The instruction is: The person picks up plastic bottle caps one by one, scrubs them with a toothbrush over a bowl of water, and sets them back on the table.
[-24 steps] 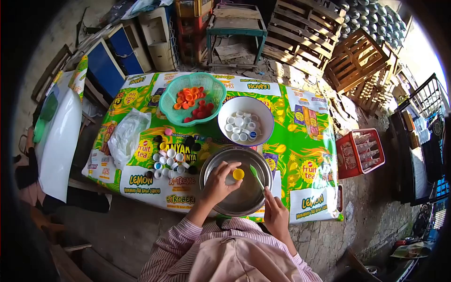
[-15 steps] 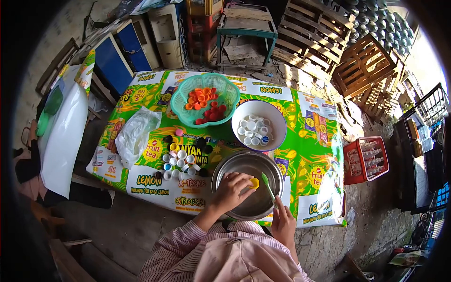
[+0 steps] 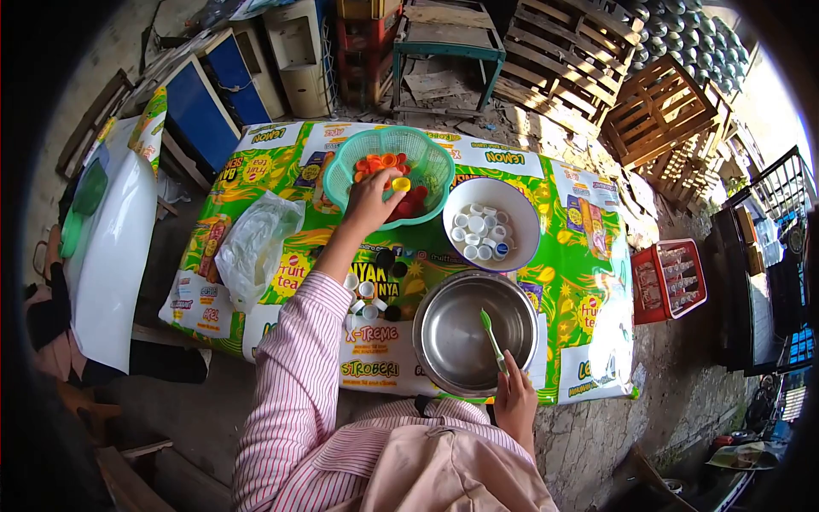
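Yellow cap (image 3: 400, 183) — it is showing bright against the green mesh basket (image 3: 438, 164), held by the person's left hand (image 3: 367, 206).

From left to right: a crumpled clear plastic bag (image 3: 260, 247) is lying on the table (image 3: 559, 290), which is wearing a bright green and white printed cover. Next, white caps (image 3: 367, 294) and black caps (image 3: 392, 264) are sitting in a loose group near the striped left sleeve (image 3: 299, 358), which is passing beside them and hiding part of the cover.

Above this group, the left hand is reaching over the basket, its thumb and fingers pinching the yellow cap. Inside the basket, orange caps (image 3: 369, 164) are lying toward the upper left and red caps (image 3: 414, 203) toward the lower right. Whether the yellow cap is touching them, the view is not making clear.

Closer to the person's body, a shiny metal bowl (image 3: 452, 324) is standing near the table's edge. The right hand (image 3: 517, 401) is gripping the lower handle of a green toothbrush (image 3: 493, 339) — fingers closing around it — while the brush head is pointing up and left over the bowl.

Just beyond the metal bowl, a blue-rimmed white bowl (image 3: 518, 205) is holding more white caps. Farther right, a red crate (image 3: 648, 286) is standing beside the table, bottles filling it.
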Demonstrator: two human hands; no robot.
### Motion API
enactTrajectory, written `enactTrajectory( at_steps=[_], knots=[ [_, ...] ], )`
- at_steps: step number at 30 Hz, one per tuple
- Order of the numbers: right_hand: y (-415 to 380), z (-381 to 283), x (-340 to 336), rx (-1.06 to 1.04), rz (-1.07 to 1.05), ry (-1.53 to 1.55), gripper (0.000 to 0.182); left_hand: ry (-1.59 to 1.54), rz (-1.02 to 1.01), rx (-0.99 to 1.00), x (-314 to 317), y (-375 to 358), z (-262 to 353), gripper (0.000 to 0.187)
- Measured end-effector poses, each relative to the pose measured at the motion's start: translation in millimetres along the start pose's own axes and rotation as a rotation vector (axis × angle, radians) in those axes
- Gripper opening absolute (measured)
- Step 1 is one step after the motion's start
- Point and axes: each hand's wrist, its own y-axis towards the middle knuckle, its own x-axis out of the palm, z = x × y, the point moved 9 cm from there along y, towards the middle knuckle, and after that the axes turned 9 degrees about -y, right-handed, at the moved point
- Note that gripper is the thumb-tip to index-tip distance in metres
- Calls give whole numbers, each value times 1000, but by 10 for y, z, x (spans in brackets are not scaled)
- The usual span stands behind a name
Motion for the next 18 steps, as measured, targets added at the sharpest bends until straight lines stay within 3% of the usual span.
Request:
enactTrajectory(
  at_steps=[3, 5, 9, 13, 15, 18],
  knots=[
    [-79, 35, 46, -6, 59, 1, 43, 133, 229, 99, -300, 46, -314, 70],
    [-128, 46, 70, 15, 52, 25, 42, -129, 263, -20, -576, -160, -232, 67],
    [-198, 69, 181, 30, -2, 14, 42, -166, 306, -350, -862, -992, -610, 40],
    [-153, -19, 210, 13, -32, 34, 43, -61, 98, -379, -773, -1697, -791, 26],
    [-94, -115, 183, -2, -33, 27, 42, 41, 54, -463, -663, -1878, -757, 29],
    [-60, -174, 233, 13, -89, 96, 40, 199, 45, -344, -494, -1984, -729, 35]
  ],
)
